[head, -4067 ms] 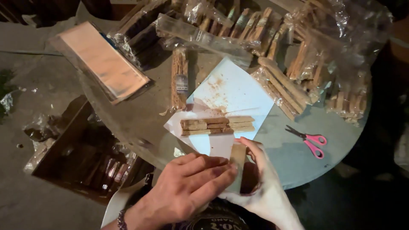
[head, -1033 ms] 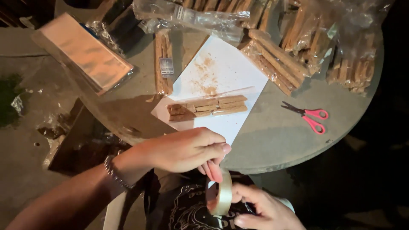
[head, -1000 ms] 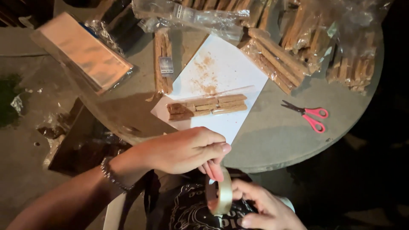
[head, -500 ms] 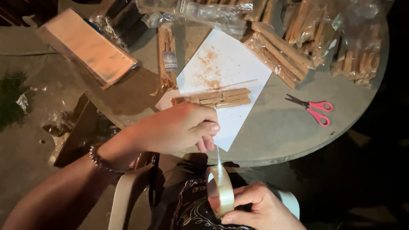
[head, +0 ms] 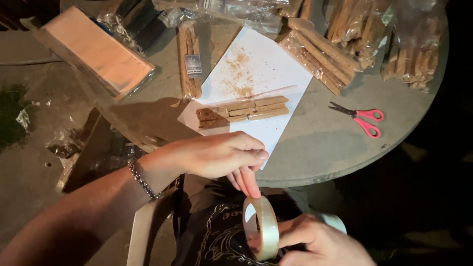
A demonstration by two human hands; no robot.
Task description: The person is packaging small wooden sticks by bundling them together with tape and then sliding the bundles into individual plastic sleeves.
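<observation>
- Two hands are working at lower centre: right hand (head: 315, 244) is gripping a clear tape roll (head: 262, 227).
- Left hand (head: 221, 155) is pinching the tape's end just above the roll.

Left arm reaches in from the lower left, forearm bare, a beaded bracelet on the wrist. Left hand (head: 217, 156) is turned palm down, fingers curled together and pointing down to the right, fingertips (head: 252, 186) pinched close. Right hand (head: 315, 244) sits low at the bottom edge, thumb up, fingers wrapped in a loose grip.
</observation>
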